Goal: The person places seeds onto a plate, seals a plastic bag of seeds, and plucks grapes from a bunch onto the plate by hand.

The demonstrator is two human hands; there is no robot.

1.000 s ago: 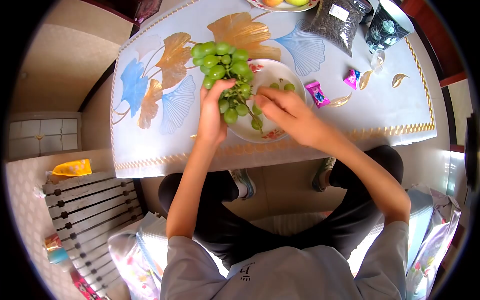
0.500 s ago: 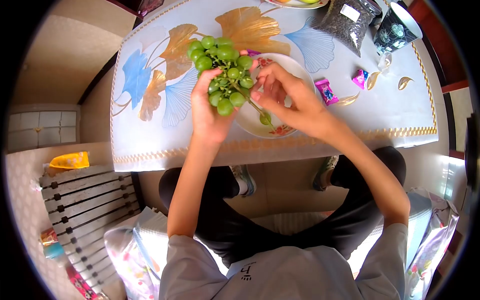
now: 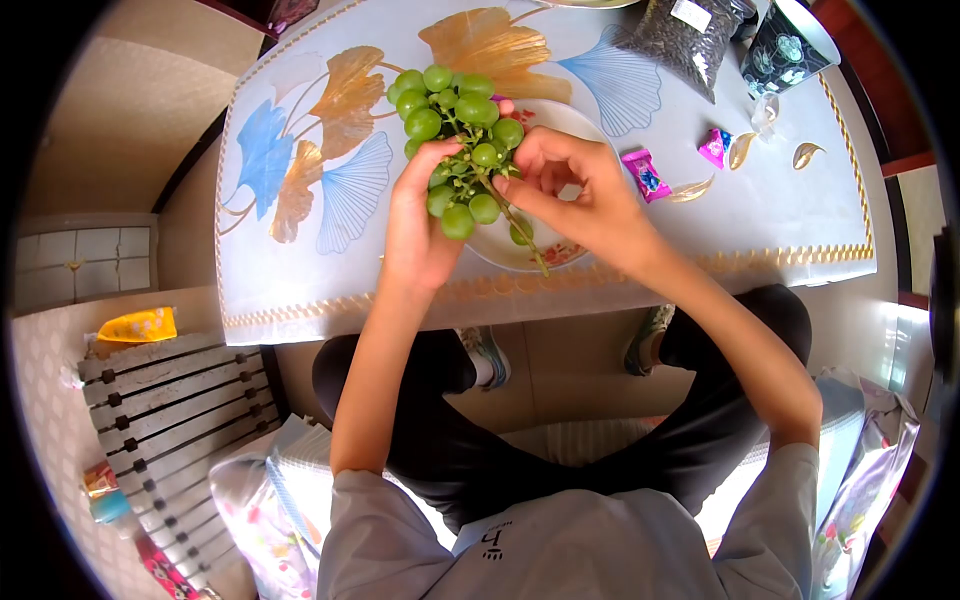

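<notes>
A bunch of green grapes (image 3: 475, 110) rests in my left hand (image 3: 422, 225), its fingers wrapped around the bunch from the left and behind. Bare stalks show among the grapes, and a long brown stem points down toward me. My right hand (image 3: 580, 190) is bent at the bunch's right side, with thumb and forefinger pinched against the grapes beside the stem. Exactly which bit lies between those fingertips is hidden. Beneath both hands is a white plate (image 3: 490, 250) with a red flower pattern, largely covered by them.
On the patterned tablecloth (image 3: 290, 290), two pink-purple wrapped candies (image 3: 646, 176) lie right of the plate. Farther back are a bag of dark grains (image 3: 685, 45), a dark patterned cup (image 3: 785, 50) and a small clear cup (image 3: 765, 113). A slatted bench (image 3: 180, 400) stands lower left.
My right hand has closed in on the bunch, its fingertips now pinching beside the stem. The bunch has shifted slightly right in my left hand's hold. The view has moved a little.
</notes>
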